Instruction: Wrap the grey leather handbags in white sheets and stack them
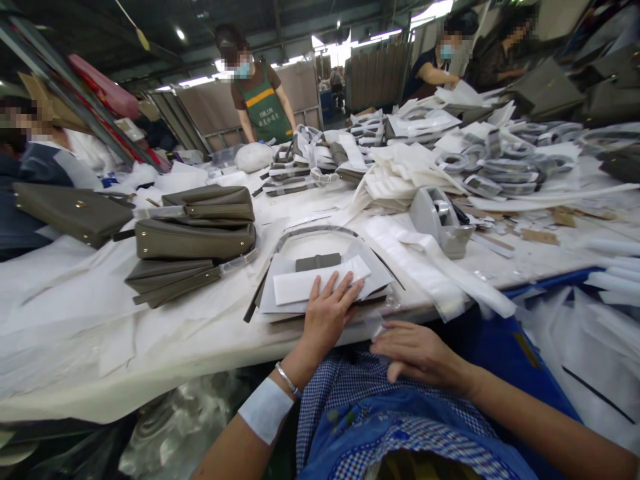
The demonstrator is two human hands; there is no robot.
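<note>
My left hand [330, 307] lies with fingers spread on a white foam strip [293, 287]. Under the strip is a grey-green handbag part with white sheets [367, 263] and a strap [320, 231] arching behind it, lying near the table's front edge. A folded grey-green piece [318, 261] shows just behind the strip. Off to the right, at the table edge, my right hand [417, 353] is closed, with a small piece of clear tape [379, 329] at its fingertips. A grey tape dispenser [440, 220] stands behind and to the right.
Grey-green handbags [195, 237] are stacked at left, with another bag [75, 210] beyond. Wrapped straps [500, 157] and white foam sheets [400, 177] pile up across the back. A blue bin [520, 353] holds plastic sheeting at right. A co-worker in a green apron [265, 110] stands opposite.
</note>
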